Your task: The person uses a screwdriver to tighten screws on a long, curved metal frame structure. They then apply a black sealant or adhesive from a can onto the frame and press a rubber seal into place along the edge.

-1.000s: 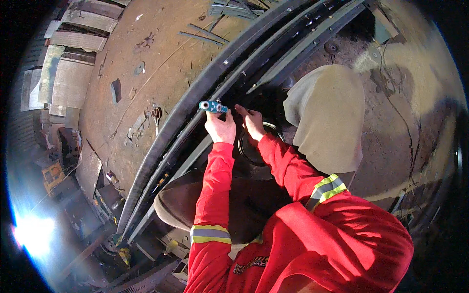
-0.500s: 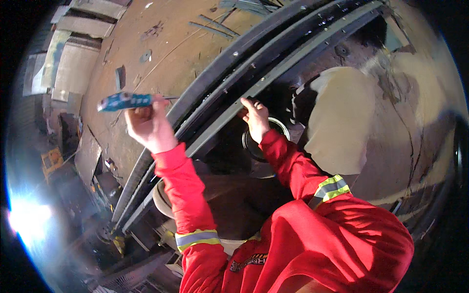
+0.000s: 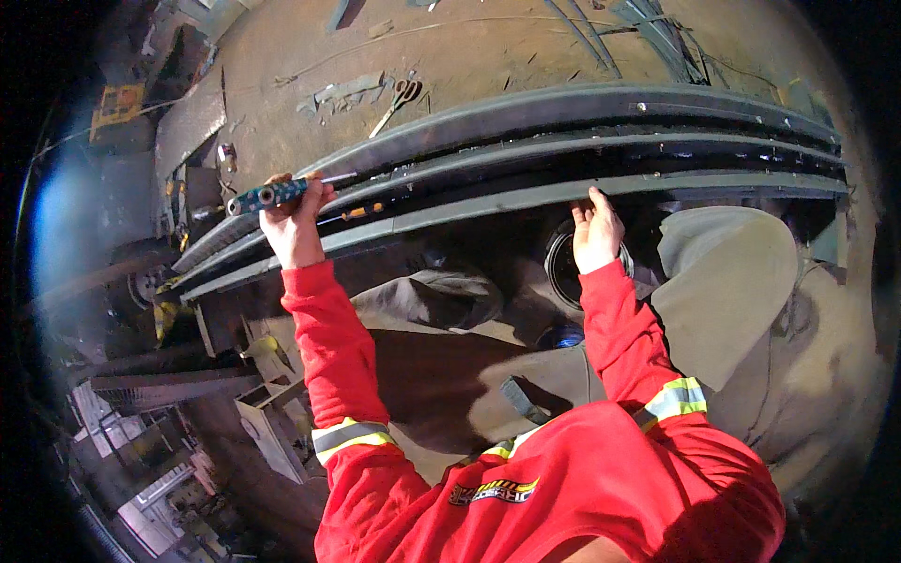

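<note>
My left hand (image 3: pixel 296 225) is closed around screwdrivers (image 3: pixel 284 192) with teal-blue handles; two handle ends show, and one metal shaft points right over the long dark steel rails (image 3: pixel 526 196). An orange-handled screwdriver (image 3: pixel 361 212) lies among the rails just right of that hand. My right hand (image 3: pixel 599 233) is at the near rail's edge. Its fingers reach up, slightly bent and apart, with a fingertip touching the rail; no tool shows in it. Below that hand, partly covered by it, is a round dark ring-rimmed object (image 3: pixel 563 277).
Beyond the rails, scissors (image 3: pixel 399 103) lie on the brown floor. Thin metal strips (image 3: pixel 657 38) are piled at the far right. A yellow frame (image 3: pixel 117 111) stands at the far left. My grey-trousered leg (image 3: pixel 727 281) is close to the rails, right of my right hand.
My view has turned, so the rails now run across it. My left hand has come down against the rails, and a second handle shows in it. My right hand stays at the near rail.
</note>
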Action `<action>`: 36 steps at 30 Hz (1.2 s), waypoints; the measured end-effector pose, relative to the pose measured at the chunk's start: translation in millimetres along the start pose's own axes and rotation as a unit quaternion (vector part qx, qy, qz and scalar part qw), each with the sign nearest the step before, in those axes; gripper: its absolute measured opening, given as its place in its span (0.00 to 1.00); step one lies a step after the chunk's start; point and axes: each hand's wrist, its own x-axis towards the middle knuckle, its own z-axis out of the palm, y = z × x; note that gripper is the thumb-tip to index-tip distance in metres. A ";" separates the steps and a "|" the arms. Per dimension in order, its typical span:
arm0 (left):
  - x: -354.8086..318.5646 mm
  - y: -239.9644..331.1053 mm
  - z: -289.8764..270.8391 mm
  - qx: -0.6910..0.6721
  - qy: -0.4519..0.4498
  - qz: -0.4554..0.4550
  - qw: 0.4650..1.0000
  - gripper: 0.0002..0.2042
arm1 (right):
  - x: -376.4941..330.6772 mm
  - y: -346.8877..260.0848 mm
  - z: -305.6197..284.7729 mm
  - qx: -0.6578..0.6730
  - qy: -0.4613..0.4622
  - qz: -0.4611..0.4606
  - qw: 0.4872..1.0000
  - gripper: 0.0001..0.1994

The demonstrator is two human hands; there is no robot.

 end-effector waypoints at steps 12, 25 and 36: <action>-12.6 -8.1 -11.7 -0.075 -0.079 -0.129 0.986 0.09 | -71.4 62.7 -15.9 -0.379 -0.270 0.132 0.876 0.10; -25.4 -52.2 9.8 -0.050 -0.094 -0.248 0.963 0.12 | -101.5 172.4 87.4 -0.174 -0.082 0.233 0.953 0.13; -22.8 -37.7 12.8 -0.029 -0.116 -0.204 0.972 0.12 | -94.1 193.8 95.4 -0.221 -0.046 0.103 0.969 0.10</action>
